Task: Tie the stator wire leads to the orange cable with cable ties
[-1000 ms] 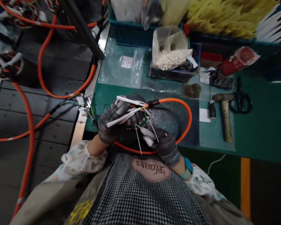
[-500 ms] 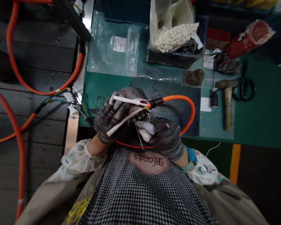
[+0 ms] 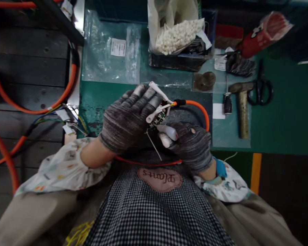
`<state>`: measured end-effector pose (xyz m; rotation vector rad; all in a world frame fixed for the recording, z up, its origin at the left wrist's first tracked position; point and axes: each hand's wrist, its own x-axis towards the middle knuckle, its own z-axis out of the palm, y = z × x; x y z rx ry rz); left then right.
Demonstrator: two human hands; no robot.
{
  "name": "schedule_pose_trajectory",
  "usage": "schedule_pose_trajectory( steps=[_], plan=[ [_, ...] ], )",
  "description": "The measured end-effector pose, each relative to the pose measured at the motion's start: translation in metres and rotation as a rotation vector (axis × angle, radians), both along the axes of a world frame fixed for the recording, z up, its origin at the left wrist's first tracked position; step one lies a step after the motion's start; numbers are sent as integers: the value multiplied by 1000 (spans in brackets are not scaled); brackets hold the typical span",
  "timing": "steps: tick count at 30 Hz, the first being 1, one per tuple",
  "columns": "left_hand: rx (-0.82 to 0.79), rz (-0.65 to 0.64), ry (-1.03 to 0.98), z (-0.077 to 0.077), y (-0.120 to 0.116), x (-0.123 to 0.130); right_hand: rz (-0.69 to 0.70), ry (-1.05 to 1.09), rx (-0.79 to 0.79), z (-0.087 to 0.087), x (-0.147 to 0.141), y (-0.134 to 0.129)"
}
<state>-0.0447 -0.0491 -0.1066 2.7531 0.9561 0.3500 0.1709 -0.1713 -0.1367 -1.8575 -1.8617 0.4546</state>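
Note:
My left hand [image 3: 125, 121], in a grey knitted glove, lies palm down with fingers stretched out toward the upper right. Its fingertips are beside two white-sleeved wires [image 3: 160, 91] that come from an orange cable [image 3: 199, 106]. Under these wires sits a small green circuit part with pins [image 3: 159, 119], partly covered by my hands. My right hand [image 3: 192, 145], gloved alike, is closed, its white-covered fingertips [image 3: 168, 133] pressed together beside that part. What they pinch cannot be made out. A thin pale strand [image 3: 154, 147] sticks out below, toward my checked apron.
On the green bench [image 3: 284, 126] lie a hammer [image 3: 243, 112], scissors [image 3: 260, 89], a small screwdriver [image 3: 227, 102] and a plastic bag [image 3: 100, 58]. A box [image 3: 179, 63] of white-tipped pieces stands behind. Orange cables [image 3: 59, 102] hang at the left.
My left hand has turned over from beneath the part to lie across its left side. The white-sleeved wires have swung to the upper right. The view has shifted slightly.

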Motion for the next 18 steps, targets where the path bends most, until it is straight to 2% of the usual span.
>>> schedule_pose_trajectory(
  steps=[4, 7, 11, 13, 16, 18],
  plan=[
    [-109, -14, 7, 9, 20, 18, 14, 79, 30, 5, 4, 6],
    [-128, -28, 22, 16, 33, 34, -74, 66, 81, 4, 9, 12],
    [-106, 38, 333, 35, 42, 63, -179, 58, 42, -1, 14, 22],
    [-89, 28, 467, 44, 45, 75, -202, 72, 13, -3, 14, 26],
    [-51, -54, 462, 49, 50, 84, -219, 40, 28, -7, 10, 29],
    [-90, -39, 490, 51, 54, 87, -208, 9, 89, -9, 9, 28]
  ],
)
